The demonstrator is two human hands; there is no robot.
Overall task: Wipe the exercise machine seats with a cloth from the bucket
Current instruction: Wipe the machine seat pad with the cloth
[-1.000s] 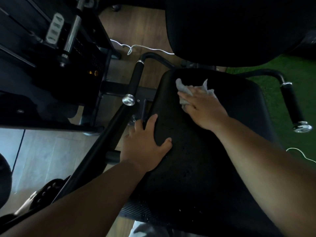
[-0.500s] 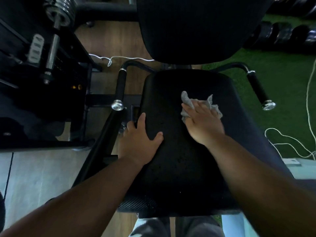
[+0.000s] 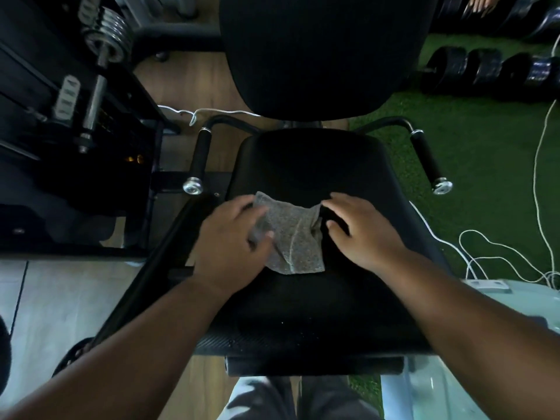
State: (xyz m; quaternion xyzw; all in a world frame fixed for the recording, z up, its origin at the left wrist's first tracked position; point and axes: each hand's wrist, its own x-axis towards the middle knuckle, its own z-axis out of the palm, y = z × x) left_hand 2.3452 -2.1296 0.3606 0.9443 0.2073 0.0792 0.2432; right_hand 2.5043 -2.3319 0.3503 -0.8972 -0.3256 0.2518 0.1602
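Note:
The black padded seat [image 3: 318,165] of the exercise machine fills the middle of the view, with its dark backrest [image 3: 321,50] above it. A grey speckled cloth [image 3: 294,237] lies spread open on the seat between my hands. My left hand [image 3: 230,247] grips the cloth's left side, thumb on top of it. My right hand [image 3: 363,234] rests on the seat with fingers spread, and its fingertips touch the cloth's right edge. A pale plastic bucket [image 3: 500,301] shows partly at the lower right.
Two black handles with chrome caps flank the seat, the left handle [image 3: 200,159] and the right handle [image 3: 427,159]. A weight machine [image 3: 75,116] stands at the left. Dumbbells [image 3: 485,71] lie on green turf at the upper right, where white cables [image 3: 539,177] trail.
My right hand stopped pressing the bunched cloth and drew back toward the seat's near half. My left hand left the seat's edge and took the cloth, which is now unfolded flat.

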